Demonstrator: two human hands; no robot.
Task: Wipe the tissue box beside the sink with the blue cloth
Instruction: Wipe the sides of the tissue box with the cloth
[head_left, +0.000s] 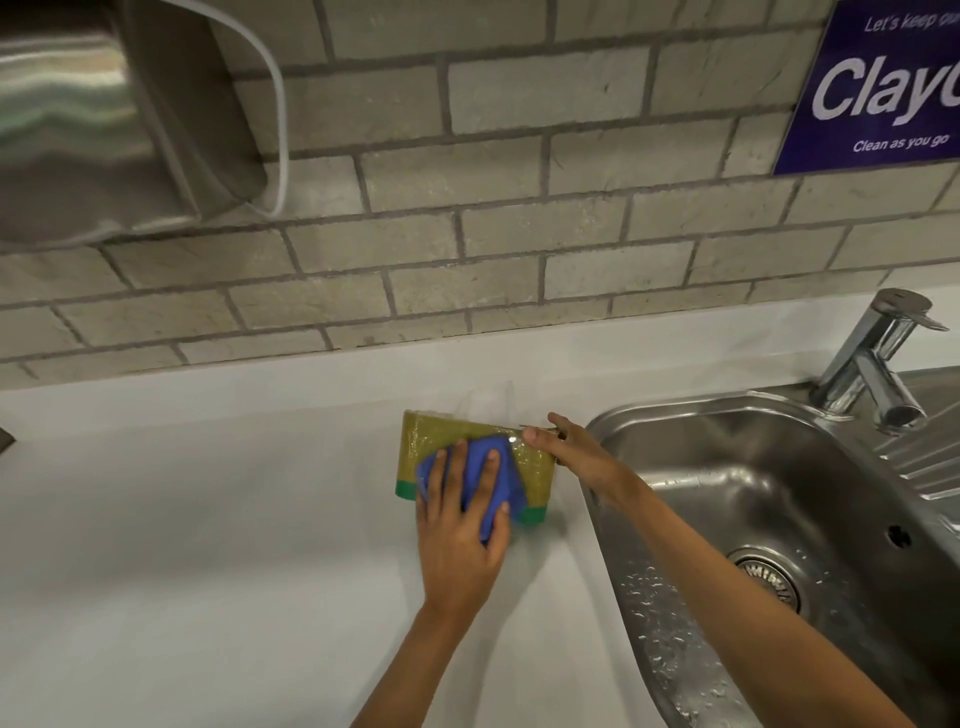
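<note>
An olive-green tissue box (415, 449) with green lower corners stands on the white counter (208, 519), just left of the sink (753, 493). A white tissue sticks up from its top. My left hand (460, 525) presses a folded blue cloth (506, 475) flat against the box's front face, fingers spread over it. My right hand (571, 452) grips the box's upper right corner, with the thumb on the front and the fingers behind the top edge.
The steel sink holds water drops around its drain (766, 577). A chrome tap (878, 364) stands at its back right. A steel dispenser (104, 114) hangs on the brick wall at upper left, and a blue sign (878, 88) at upper right.
</note>
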